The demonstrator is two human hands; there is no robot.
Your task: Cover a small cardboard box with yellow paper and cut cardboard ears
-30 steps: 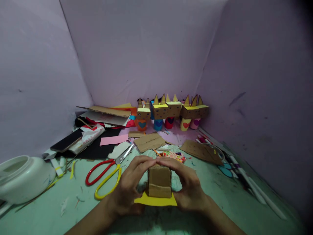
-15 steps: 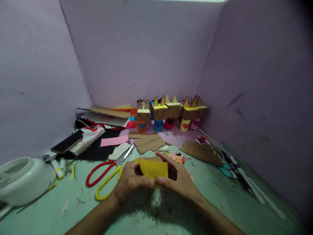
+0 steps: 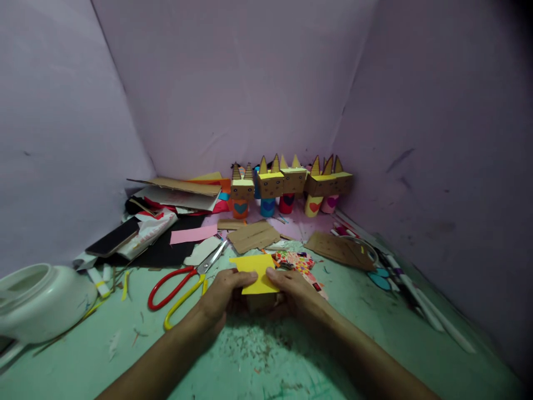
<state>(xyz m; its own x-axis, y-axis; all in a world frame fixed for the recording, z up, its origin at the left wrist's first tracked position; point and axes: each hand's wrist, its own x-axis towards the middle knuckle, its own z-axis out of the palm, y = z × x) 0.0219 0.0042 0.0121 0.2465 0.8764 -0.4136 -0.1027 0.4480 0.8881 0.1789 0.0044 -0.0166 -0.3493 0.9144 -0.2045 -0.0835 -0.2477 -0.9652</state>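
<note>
A piece of yellow paper (image 3: 257, 282) lies over the top of a small brown cardboard box (image 3: 260, 303), low in the middle of the head view. My left hand (image 3: 225, 286) grips the box from the left, its thumb pressing on the paper. From the other side my right hand (image 3: 291, 286) holds it too, thumb also on the yellow sheet. The fingers under the box are mostly hidden. Left of my left hand lie open scissors (image 3: 183, 286) with one red and one yellow handle. A flowery patterned scrap (image 3: 297, 261) sits just beyond my right hand.
Several cardboard figures with pointed ears (image 3: 270, 186) stand along the back. Cardboard and paper sheets (image 3: 179, 191) are piled at back left. A white pot (image 3: 45, 300) stands at far left. Flat cardboard (image 3: 339, 253) and pens (image 3: 406, 280) lie on the right.
The box has tipped in my hands, so the yellow paper now faces upward. Both thumbs have moved from its lower edge onto the paper. The view has shifted slightly.
</note>
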